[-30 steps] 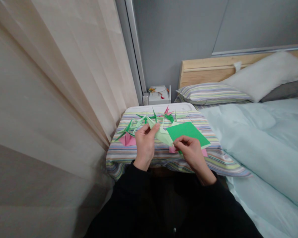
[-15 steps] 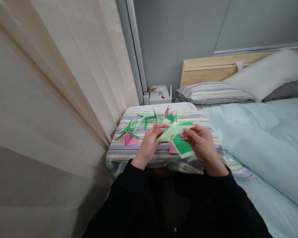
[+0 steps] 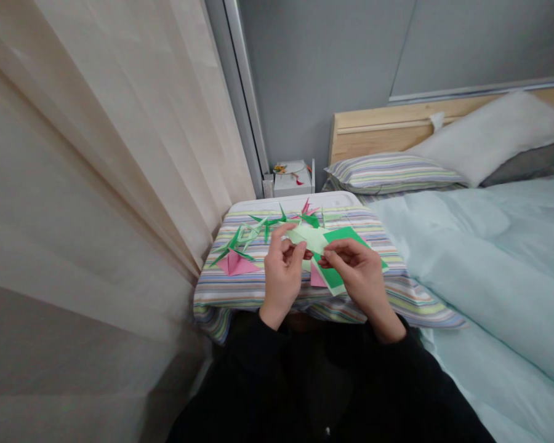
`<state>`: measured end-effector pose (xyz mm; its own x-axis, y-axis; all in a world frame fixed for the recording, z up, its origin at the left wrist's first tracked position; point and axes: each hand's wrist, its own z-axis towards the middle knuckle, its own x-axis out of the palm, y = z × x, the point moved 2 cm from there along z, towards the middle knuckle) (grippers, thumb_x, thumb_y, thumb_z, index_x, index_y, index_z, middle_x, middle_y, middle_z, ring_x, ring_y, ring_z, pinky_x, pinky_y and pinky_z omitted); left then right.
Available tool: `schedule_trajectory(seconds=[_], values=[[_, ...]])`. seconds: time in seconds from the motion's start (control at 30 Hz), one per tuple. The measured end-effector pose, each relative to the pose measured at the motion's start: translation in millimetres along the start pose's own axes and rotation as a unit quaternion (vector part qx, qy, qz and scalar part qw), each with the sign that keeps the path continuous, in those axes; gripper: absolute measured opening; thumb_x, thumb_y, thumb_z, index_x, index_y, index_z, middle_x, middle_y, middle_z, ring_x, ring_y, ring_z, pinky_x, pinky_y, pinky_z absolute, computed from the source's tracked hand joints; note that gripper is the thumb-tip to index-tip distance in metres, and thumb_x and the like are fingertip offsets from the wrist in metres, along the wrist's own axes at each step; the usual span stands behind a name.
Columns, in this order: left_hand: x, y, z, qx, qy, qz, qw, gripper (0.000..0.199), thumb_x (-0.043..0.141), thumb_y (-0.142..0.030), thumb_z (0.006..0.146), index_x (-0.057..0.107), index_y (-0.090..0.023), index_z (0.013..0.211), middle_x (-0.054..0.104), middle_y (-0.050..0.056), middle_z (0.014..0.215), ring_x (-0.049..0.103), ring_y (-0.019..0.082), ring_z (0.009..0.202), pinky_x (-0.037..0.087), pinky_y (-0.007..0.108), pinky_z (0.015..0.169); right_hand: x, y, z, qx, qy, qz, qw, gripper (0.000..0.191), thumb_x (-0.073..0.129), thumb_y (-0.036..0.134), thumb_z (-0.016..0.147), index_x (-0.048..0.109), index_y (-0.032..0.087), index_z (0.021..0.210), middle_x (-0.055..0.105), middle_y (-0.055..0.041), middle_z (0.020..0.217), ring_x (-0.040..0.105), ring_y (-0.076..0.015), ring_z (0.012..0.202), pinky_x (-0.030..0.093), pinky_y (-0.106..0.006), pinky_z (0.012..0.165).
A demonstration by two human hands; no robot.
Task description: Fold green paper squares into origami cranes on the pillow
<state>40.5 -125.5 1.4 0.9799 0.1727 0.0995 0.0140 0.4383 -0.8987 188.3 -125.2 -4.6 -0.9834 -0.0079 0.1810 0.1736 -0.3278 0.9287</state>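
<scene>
Between my two hands is a folded piece of pale green origami paper [image 3: 311, 237], held above the small table. My left hand [image 3: 284, 267] grips its left side, index finger raised along the upper edge and thumb below. The fingertips of my right hand [image 3: 357, 271] pinch its lower right part. Beneath and to the right lie green square sheets [image 3: 346, 234] with pale edges, and a bit of pink paper [image 3: 317, 277] shows beside them. A folded pink paper piece [image 3: 236, 263] rests left of my left hand.
Several folded paper cranes, such as a green one [image 3: 233, 246] and a pink one [image 3: 306, 208], stand along the back and left of the striped cloth [image 3: 240, 292]. A curtain [image 3: 157, 154] hangs at left, a bed with a pale blue quilt [image 3: 466, 246] at right, a white stand [image 3: 292, 183] behind.
The pale green paper has turned from a long slanted shape and shifted slightly left. My left index finger has lifted, and my right hand has moved left and inward, uncovering more green sheets.
</scene>
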Motion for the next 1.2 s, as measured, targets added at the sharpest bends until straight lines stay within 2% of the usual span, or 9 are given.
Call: schedule_trajectory(seconds=[0.1,0.2,0.33,0.5,0.7,0.8,0.9,1.03,1.2], values=[[-3.4,1,4,0.011,0.063,0.040,0.997,0.012,0.069,-0.027,0.090,0.072,-0.018,0.097,0.074,0.004,0.092,0.071,0.014,0.074,0.057,0.024,0.069,-1,-3,4,0.023,0.034,0.002,0.999,0.020,0.082,0.033,0.074,0.069,0.020,0.080,0.071,0.0004,0.068,0.072,-0.0182,0.064,0.060,-0.032,0.065],[-3.4,2,5,0.021,0.085,0.063,0.994,0.014,0.075,-0.024,0.083,0.074,-0.018,0.096,0.076,0.005,0.095,0.070,0.014,0.075,0.056,0.025,0.069,0,-6,8,0.009,0.049,-0.015,0.999,0.017,0.080,0.030,0.074,0.068,0.020,0.080,0.070,0.0007,0.069,0.069,-0.0169,0.065,0.056,-0.031,0.066],[-0.6,1,7,0.009,0.091,0.070,0.993,0.013,0.076,-0.022,0.081,0.074,-0.017,0.093,0.074,0.002,0.081,0.066,0.013,0.065,0.053,0.025,0.064,-1,-6,8,-0.006,0.025,-0.039,0.999,0.022,0.079,0.026,0.071,0.060,0.022,0.081,0.066,0.0031,0.068,0.064,-0.0150,0.062,0.050,-0.028,0.060],[2.6,2,7,-0.030,0.066,0.032,0.997,0.017,0.079,-0.024,0.077,0.073,-0.017,0.091,0.069,0.000,0.069,0.064,0.013,0.060,0.050,0.024,0.060,-4,-7,7,0.065,0.006,0.006,0.998,0.043,0.083,0.023,0.065,0.045,0.026,0.085,0.061,0.0093,0.062,0.066,-0.0152,0.054,0.051,-0.026,0.054],[-6.4,7,13,-0.038,-0.002,-0.012,0.999,0.023,0.081,-0.028,0.075,0.068,-0.017,0.091,0.067,-0.002,0.067,0.066,0.014,0.061,0.053,0.025,0.062,-17,-8,6,0.078,0.008,-0.006,0.997,0.047,0.084,0.024,0.064,0.040,0.027,0.081,0.068,0.0060,0.063,0.071,-0.0179,0.059,0.059,-0.030,0.060],[-20.2,5,25,-0.019,-0.063,-0.021,0.998,0.028,0.080,-0.031,0.075,0.065,-0.018,0.094,0.066,-0.003,0.065,0.067,0.013,0.061,0.054,0.025,0.063,-33,-8,8,0.084,-0.028,-0.019,0.996,0.045,0.084,0.023,0.062,0.043,0.026,0.080,0.072,0.0031,0.066,0.072,-0.0182,0.061,0.062,-0.032,0.060],[-22.7,3,31,-0.040,-0.018,-0.024,0.999,0.037,0.082,-0.030,0.072,0.059,-0.019,0.098,0.067,-0.004,0.065,0.069,0.014,0.061,0.056,0.026,0.065,-39,-5,11,0.064,-0.023,-0.003,0.998,0.039,0.083,0.028,0.067,0.048,0.025,0.083,0.073,0.0013,0.070,0.074,-0.0191,0.066,0.064,-0.034,0.065],[-12.9,3,25,-0.080,0.015,-0.052,0.995,0.055,0.083,-0.027,0.071,0.046,-0.023,0.111,0.070,-0.005,0.068,0.068,0.014,0.058,0.058,0.028,0.065,-27,1,16,0.024,0.027,0.003,0.999,0.031,0.081,0.035,0.077,0.054,0.023,0.086,0.075,-0.0014,0.082,0.072,-0.0172,0.071,0.062,-0.032,0.065],[-7.1,12,20,-0.091,-0.003,-0.087,0.992,0.086,0.087,-0.028,0.070,0.036,-0.024,0.139,0.068,-0.008,0.068,0.067,0.013,0.058,0.058,0.028,0.067,-12,-4,21,0.031,0.096,0.009,0.995,0.030,0.084,0.040,0.077,0.061,0.021,0.083,0.066,0.0028,0.070,0.067,-0.0150,0.062,0.062,-0.034,0.066]])
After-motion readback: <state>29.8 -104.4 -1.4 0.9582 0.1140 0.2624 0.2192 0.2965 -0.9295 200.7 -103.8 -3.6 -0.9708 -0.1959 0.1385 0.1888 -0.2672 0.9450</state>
